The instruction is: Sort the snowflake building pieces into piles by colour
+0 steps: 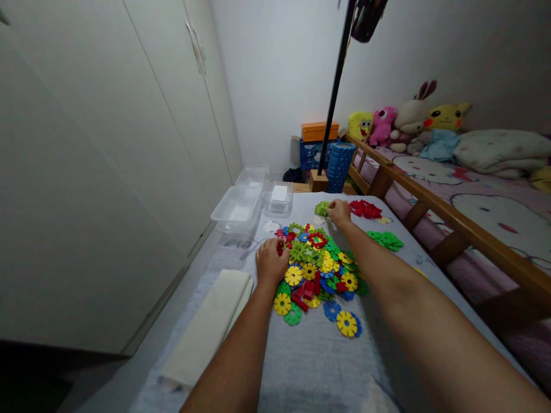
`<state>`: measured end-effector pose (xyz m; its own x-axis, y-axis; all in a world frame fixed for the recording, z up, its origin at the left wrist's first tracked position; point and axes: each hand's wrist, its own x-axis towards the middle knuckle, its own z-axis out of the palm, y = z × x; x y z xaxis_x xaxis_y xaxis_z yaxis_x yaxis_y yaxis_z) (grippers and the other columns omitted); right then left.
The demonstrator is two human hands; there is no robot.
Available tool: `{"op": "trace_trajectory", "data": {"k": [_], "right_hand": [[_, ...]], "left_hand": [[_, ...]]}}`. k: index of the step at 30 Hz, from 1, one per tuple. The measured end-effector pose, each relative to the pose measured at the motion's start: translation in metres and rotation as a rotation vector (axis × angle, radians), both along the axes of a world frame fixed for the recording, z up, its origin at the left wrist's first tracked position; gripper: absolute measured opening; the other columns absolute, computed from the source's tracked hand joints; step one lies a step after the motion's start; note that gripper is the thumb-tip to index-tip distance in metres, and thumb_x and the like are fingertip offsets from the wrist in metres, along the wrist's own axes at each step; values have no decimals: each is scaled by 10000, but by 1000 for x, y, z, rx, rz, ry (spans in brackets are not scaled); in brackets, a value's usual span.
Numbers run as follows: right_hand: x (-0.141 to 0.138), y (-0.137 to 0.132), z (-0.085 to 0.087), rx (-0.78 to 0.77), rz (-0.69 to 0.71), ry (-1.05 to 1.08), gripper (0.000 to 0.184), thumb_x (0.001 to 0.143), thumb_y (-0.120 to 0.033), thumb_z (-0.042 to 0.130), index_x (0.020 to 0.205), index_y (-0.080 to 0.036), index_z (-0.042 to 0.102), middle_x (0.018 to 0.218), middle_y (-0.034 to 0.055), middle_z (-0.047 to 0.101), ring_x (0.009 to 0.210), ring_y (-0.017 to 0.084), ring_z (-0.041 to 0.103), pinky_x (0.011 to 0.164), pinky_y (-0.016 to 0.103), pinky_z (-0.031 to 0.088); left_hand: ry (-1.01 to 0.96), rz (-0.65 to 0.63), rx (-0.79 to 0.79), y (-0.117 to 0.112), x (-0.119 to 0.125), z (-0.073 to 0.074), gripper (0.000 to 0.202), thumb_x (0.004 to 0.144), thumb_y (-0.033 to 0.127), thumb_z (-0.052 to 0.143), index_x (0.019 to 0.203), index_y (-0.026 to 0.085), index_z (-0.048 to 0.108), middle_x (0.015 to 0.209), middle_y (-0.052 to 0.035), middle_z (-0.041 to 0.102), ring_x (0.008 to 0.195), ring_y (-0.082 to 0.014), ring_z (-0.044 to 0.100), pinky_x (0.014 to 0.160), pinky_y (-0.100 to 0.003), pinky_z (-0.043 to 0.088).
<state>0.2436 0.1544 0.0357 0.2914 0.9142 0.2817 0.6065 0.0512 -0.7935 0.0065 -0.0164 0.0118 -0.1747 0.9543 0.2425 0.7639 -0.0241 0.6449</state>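
A mixed heap of plastic interlocking pieces in yellow, green, blue and red lies on the cloth-covered table. At its left edge my left hand has its fingers curled on a red interlocking piece. My right hand reaches over to a small pile of light green pieces at the back, its fingertips drawn together at the pile's edge. What those fingertips hold, if anything, is hidden. Beside that hand lies a pile of red pieces; nearer on the right is a pile of green pieces.
Clear plastic containers stand at the back left, a smaller clear box among them. A folded cream cloth lies front left. The wooden bed rail borders the right side; a black pole rises behind the table.
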Motion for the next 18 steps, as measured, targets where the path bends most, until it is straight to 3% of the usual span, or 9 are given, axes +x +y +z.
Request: {"op": "trace_trajectory", "data": {"k": [6, 10, 13, 18], "right_hand": [[-8, 3, -1, -18, -36, -68, 303, 654, 50, 567, 601, -227, 455, 760, 31, 479, 880, 187, 513, 859, 295, 467], [-13, -9, -1, 41, -8, -146, 238, 687, 33, 539, 676, -204, 565, 851, 49, 546, 887, 181, 554, 870, 282, 459], [-26, -20, 1, 14, 119, -264, 197, 729, -21, 563, 735, -197, 653, 893, 59, 632, 933, 193, 591, 885, 276, 447], [-63, -35, 1, -210, 403, -511, 140, 723, -134, 687, 806, -219, 761, 958, 76, 748, 1012, 256, 640, 897, 321, 440]], "left_hand": [[-2, -1, 9, 0, 0, -1, 208, 856, 250, 607, 1053, 236, 674, 1111, -48, 718, 1083, -237, 635, 1002, -387, 436], [-2, -3, 12, 0, 0, -1, 202, 856, 246, 603, 1045, 244, 675, 1120, -46, 717, 1101, -238, 631, 1011, -386, 433], [-2, 1, 14, 0, 0, -1, 212, 852, 244, 603, 1052, 244, 674, 1119, -48, 716, 1102, -242, 630, 1016, -393, 431], [-4, 8, 14, 1, 0, -2, 212, 853, 246, 608, 1053, 254, 679, 1127, -48, 715, 1116, -236, 628, 1013, -385, 430]]}}
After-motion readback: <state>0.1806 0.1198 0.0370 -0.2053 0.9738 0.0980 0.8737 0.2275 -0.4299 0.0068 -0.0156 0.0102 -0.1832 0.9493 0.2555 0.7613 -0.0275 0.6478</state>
